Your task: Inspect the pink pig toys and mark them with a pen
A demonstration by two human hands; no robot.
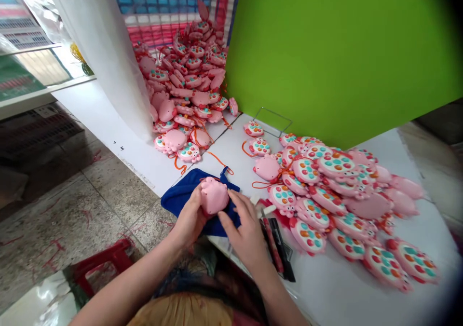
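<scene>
A pink animal-shaped plastic toy (214, 196) is held above a blue cloth (181, 190), its plain side facing up. My left hand (191, 217) is closed around its left edge. On the right edge, the thumb and fingertips of my right hand (242, 220) grip the same toy. To the right lies a heap of similar toys (307, 170), many showing white faces with red, orange and teal buttons. Orange cords are attached to some of them. A dark marker-like stick (282, 249) and a red one (272, 245) lie beside my right hand.
A large pile of the pink toys (193, 81) rises at the back left against a striped woven sheet (159, 3). A green panel (325, 51) stands behind the white table (104, 123). A wire frame (273, 119) leans there. Below left is a red stool (104, 263).
</scene>
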